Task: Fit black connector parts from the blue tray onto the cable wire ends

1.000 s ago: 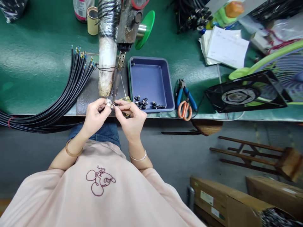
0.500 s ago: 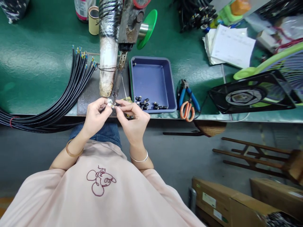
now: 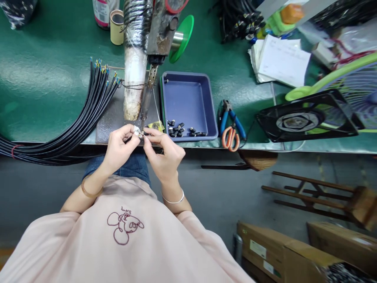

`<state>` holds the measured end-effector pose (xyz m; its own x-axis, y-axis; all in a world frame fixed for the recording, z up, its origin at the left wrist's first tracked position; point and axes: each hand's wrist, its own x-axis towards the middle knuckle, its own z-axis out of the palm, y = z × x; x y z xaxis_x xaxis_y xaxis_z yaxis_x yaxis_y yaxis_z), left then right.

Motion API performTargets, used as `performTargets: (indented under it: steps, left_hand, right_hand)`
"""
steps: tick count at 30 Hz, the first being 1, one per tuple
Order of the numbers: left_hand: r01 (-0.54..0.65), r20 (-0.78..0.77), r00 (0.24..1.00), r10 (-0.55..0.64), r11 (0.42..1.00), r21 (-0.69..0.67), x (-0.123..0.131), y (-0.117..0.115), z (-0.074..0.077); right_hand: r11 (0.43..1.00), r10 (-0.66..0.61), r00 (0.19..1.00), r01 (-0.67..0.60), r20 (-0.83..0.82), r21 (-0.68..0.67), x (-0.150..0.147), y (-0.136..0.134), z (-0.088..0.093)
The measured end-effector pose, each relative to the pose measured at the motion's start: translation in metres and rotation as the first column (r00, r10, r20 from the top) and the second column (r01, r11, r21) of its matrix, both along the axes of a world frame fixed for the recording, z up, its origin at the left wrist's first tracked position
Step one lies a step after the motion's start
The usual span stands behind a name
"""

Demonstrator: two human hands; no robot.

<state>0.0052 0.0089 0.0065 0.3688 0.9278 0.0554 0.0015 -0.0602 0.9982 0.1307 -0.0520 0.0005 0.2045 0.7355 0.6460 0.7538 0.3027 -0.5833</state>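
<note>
Both hands meet at the bench's front edge, just under the tip of a soldering iron [image 3: 145, 104] held upright in a stand. My left hand [image 3: 119, 147] is closed in a pinch, with white wrapping at the fingertips; what lies between them is mostly hidden. Thumb and forefinger of my right hand [image 3: 165, 153] pinch a small dark connector [image 3: 143, 134] with a shiny metal end, close against the left fingertips. A thin solder wire [image 3: 156, 104] hangs beside the iron. Right of the hands, several similar black connectors [image 3: 177, 129] lie in a blue tray [image 3: 214, 110].
A bundle of black cables [image 3: 79, 122] with stripped coloured ends lies at left. Blue-handled cutters [image 3: 232, 118] and orange-handled scissors [image 3: 230, 139] sit right of the tray. Further right are papers [image 3: 284, 59] and a black fan [image 3: 300, 120]. A wrapped tube [image 3: 134, 78] hangs beside the iron.
My hands have dropped very slightly from the iron's tip and remain pinched together. The view has shifted a little, moving the items at right leftward.
</note>
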Motion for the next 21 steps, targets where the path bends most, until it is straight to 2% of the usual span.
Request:
performTargets:
  steps: [9, 21]
  left_hand:
    - [-0.014, 0.013, 1.0, 0.014, 1.0, -0.008, -0.001, -0.001, -0.004]
    - [-0.053, -0.025, 0.998, 0.055, 0.996, 0.075, 0.001, 0.003, -0.005]
  right_hand:
    - [0.997, 0.028, 0.986, -0.04, -0.166, -0.065, -0.001, 0.002, -0.003]
    - [1.0, 0.028, 0.985, -0.029, -0.17, -0.004, -0.002, 0.012, -0.003]
